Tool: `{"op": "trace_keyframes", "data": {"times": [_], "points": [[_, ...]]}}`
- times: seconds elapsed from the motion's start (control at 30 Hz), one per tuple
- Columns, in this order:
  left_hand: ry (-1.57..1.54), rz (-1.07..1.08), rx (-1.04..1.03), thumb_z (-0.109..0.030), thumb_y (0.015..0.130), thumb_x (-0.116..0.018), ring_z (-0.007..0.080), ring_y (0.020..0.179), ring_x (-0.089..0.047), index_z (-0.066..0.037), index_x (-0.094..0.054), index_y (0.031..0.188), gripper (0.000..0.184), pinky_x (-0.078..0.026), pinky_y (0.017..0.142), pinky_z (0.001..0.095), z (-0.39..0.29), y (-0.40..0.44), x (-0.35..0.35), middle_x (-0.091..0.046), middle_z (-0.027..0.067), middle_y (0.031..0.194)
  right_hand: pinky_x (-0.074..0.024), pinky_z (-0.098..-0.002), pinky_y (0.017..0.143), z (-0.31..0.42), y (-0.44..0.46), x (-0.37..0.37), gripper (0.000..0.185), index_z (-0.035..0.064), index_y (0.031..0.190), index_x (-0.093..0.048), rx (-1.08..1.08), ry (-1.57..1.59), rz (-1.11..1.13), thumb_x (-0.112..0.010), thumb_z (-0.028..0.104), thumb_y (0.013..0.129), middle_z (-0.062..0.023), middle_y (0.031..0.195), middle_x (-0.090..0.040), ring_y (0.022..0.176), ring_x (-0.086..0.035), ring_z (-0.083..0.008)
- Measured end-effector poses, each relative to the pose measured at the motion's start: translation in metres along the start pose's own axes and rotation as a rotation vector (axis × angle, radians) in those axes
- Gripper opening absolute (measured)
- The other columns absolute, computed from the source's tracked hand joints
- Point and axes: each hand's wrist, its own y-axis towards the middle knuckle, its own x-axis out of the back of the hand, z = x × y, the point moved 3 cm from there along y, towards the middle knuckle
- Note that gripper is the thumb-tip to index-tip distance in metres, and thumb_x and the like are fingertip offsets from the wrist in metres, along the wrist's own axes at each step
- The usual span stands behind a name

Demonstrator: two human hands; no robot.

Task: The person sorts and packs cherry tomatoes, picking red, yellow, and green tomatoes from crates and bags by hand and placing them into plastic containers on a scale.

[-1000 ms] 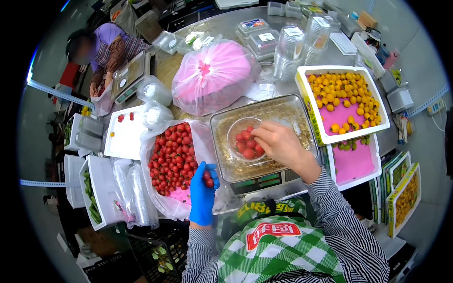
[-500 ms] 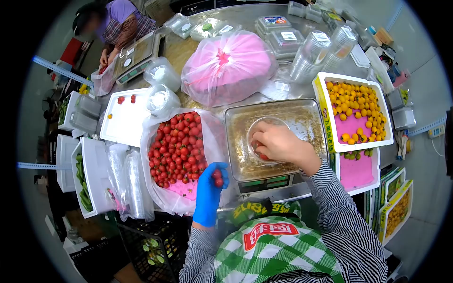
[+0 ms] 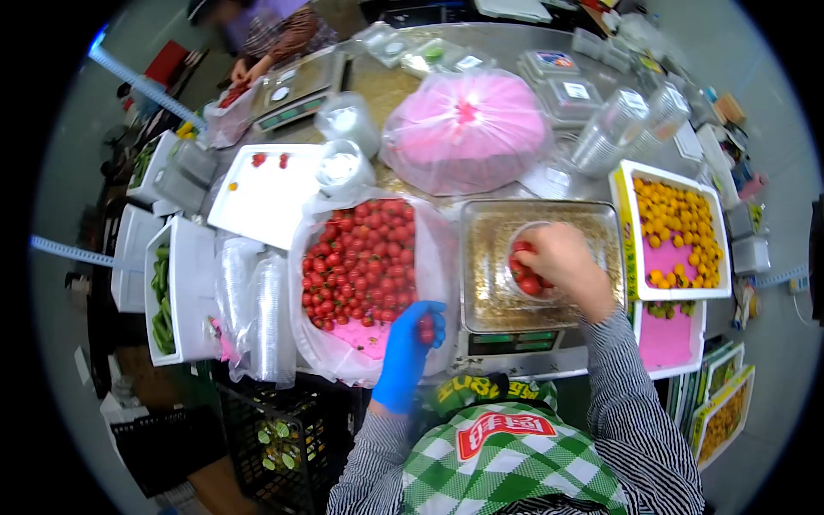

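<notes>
My left hand (image 3: 410, 356), in a blue glove, has its fingers curled round red cherry tomatoes (image 3: 426, 330). It hovers by the front right edge of a plastic-lined container heaped with more cherry tomatoes (image 3: 365, 257). A clear round tub (image 3: 534, 299) with several cherry tomatoes inside sits on the metal pan (image 3: 487, 300) of a weighing scale. My bare right hand (image 3: 562, 262) reaches into this tub from the right, fingers bent on a cherry tomato (image 3: 524, 249); the fingertips are partly hidden.
A white crate of yellow tomatoes (image 3: 678, 210) stands on the right. Behind the scale lies a pink knotted bag (image 3: 468, 133), near stacked clear tubs (image 3: 609, 133). On the left are a white tray (image 3: 270, 197) and nested cups (image 3: 272, 322). Another person (image 3: 287, 39) works at the back left.
The view has shifted, so the table appears farther left and tilted. My right hand has moved toward the tub's right side, showing more tomatoes in it. My left hand still holds tomatoes.
</notes>
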Motion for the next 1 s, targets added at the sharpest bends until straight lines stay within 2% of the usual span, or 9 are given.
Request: {"op": "trace_keyframes", "data": {"times": [0.07, 0.2, 0.33, 0.47, 0.53, 0.6, 0.8, 0.93, 1.0], "points": [[0.006, 0.025, 0.018, -0.029, 0.091, -0.049, 0.0152, 0.066, -0.054, 0.0, -0.06, 0.101, 0.033, -0.042, 0.057, 0.0259, -0.006, -0.003, -0.001, -0.058, 0.0061, 0.078, -0.0483, -0.0375, 0.056, 0.008, -0.011, 0.018, 0.017, 0.0039, 0.08, -0.065, -0.029, -0.016, -0.266, -0.068, 0.02, 0.074, -0.0123, 0.068, -0.062, 0.061, -0.062, -0.0267], [-0.043, 0.131, 0.086, -0.033, 0.092, -0.049, 0.0123, 0.074, -0.056, -0.005, -0.056, 0.113, 0.036, -0.043, 0.06, 0.0241, -0.021, -0.01, -0.03, -0.06, 0.005, 0.09, -0.0413, -0.0292, 0.046, 0.063, -0.027, 0.022, 0.016, 0.0075, 0.079, -0.061, 0.006, 0.379, -0.226, -0.073, 0.016, 0.073, -0.0032, 0.056, -0.053, 0.048, -0.053, -0.0142], [-0.173, 0.166, 0.093, -0.034, 0.092, -0.051, 0.0117, 0.077, -0.057, -0.006, -0.056, 0.116, 0.037, -0.043, 0.061, 0.0235, -0.015, 0.0, -0.023, -0.06, 0.0036, 0.092, -0.0457, -0.0353, 0.05, 0.106, -0.031, -0.027, 0.029, 0.0062, 0.09, -0.058, 0.189, 0.337, -0.015, -0.071, 0.029, 0.077, -0.007, 0.068, -0.058, 0.057, -0.06, -0.0229], [-0.268, 0.003, 0.197, -0.026, 0.089, -0.059, 0.0093, 0.061, -0.047, -0.006, -0.059, 0.104, 0.026, -0.039, 0.055, 0.0204, -0.021, 0.007, 0.001, -0.055, 0.0011, 0.081, -0.0453, -0.0327, 0.05, 0.099, -0.042, -0.032, 0.028, 0.0041, 0.095, -0.059, 0.124, 0.464, -0.155, -0.072, 0.024, 0.078, -0.0071, 0.067, -0.058, 0.056, -0.059, -0.0215], [-0.522, 0.24, 0.26, -0.028, 0.09, -0.059, 0.008, 0.056, -0.043, -0.005, -0.057, 0.099, 0.024, -0.036, 0.049, 0.0189, -0.013, 0.033, 0.032, -0.054, 0.0017, 0.078, -0.0459, -0.0334, 0.051, 0.084, -0.053, -0.028, 0.025, 0.003, 0.094, -0.059, 0.095, 0.494, -0.233, -0.07, 0.021, 0.08, -0.0079, 0.067, -0.058, 0.056, -0.059, -0.0218], [-0.554, 0.187, 0.296, -0.031, 0.091, -0.057, 0.007, 0.052, -0.04, -0.005, -0.056, 0.096, 0.027, -0.033, 0.044, 0.0182, -0.027, 0.044, 0.027, -0.054, 0.0023, 0.078, -0.0473, -0.0331, 0.054, 0.073, -0.068, -0.017, 0.017, 0.0025, 0.091, -0.06, 0.027, 0.512, -0.297, -0.067, 0.016, 0.082, -0.0095, 0.07, -0.059, 0.06, -0.06, -0.0231], [0.062, 0.157, 0.037, -0.025, 0.088, -0.06, 0.0102, 0.062, -0.051, -0.007, -0.059, 0.106, 0.026, -0.04, 0.048, 0.0196, -0.105, 0.089, -0.075, -0.061, 0.0066, 0.09, -0.0482, -0.0322, 0.058, 0.04, -0.126, 0.002, 0.011, 0.0022, 0.089, -0.061, -0.15, 0.562, -0.47, -0.063, 0.011, 0.083, -0.0107, 0.075, -0.06, 0.065, -0.062, -0.0243], [0.322, 0.379, -0.014, -0.024, 0.084, -0.063, 0.0084, 0.06, -0.048, -0.008, -0.062, 0.103, 0.025, -0.037, 0.048, 0.0203, -0.123, 0.134, -0.176, -0.061, 0.0035, 0.086, -0.047, -0.0305, 0.057, 0.008, -0.17, 0.0, 0.01, 0.0014, 0.088, -0.063, -0.337, 0.597, -0.544, -0.063, 0.01, 0.083, -0.011, 0.075, -0.061, 0.063, -0.06, -0.023], [0.653, 0.424, -0.117, -0.025, 0.083, -0.064, 0.0083, 0.059, -0.049, -0.008, -0.064, 0.098, 0.023, -0.037, 0.049, 0.0209, -0.116, 0.16, -0.221, -0.062, 0.0035, 0.084, -0.0462, -0.0298, 0.055, -0.014, -0.187, 0.003, 0.01, 0.0011, 0.087, -0.063, -0.395, 0.585, -0.582, -0.063, 0.01, 0.083, -0.0107, 0.075, -0.062, 0.06, -0.059, -0.0208]]}}
